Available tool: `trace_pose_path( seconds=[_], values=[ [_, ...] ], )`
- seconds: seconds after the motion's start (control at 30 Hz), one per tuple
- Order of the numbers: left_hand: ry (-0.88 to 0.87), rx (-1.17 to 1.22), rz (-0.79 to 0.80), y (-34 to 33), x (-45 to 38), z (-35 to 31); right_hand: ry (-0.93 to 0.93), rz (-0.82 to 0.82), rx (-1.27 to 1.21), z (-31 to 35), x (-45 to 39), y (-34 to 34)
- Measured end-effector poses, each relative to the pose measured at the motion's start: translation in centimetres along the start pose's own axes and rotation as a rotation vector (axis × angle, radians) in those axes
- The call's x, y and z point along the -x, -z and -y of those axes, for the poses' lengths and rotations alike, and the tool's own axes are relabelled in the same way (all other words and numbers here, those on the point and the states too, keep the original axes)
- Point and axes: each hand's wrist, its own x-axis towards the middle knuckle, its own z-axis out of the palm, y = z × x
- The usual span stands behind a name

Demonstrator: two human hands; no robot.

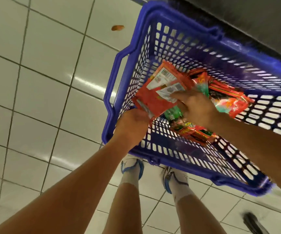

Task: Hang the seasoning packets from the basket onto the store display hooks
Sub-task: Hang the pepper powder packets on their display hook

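Both forearms reach up from the lower frame into a blue basket [183, 48] standing on white floor tiles [35, 81]; the left hand [133, 125] grips the lower edge of a stack of red seasoning packets [160, 92] at frame centre, fingers curled round it; the right hand [195, 105] lies on the stack, fingers pinching its right side; more packets [226, 98] lie on the basket floor, right of centre; an orange scrap [117, 27] sits on the tiles, upper left.

my left hand [133, 122] is curled at the wrist, arm stretched forward; my right hand [195, 107] reaches down, fingers spread.
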Motion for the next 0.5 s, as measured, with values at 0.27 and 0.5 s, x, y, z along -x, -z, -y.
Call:
trace_pose_path(
  seconds=[0.27,0.5],
  values=[
    [0.020,0.447,0.031,0.0,0.1,-0.6,-0.298,0.215,-0.969,2.9,2.3,4.2],
    [-0.113,0.200,-0.187,-1.2,-1.1,0.6,-0.041,0.295,0.510,0.9,-4.4,-2.3]
  ],
)
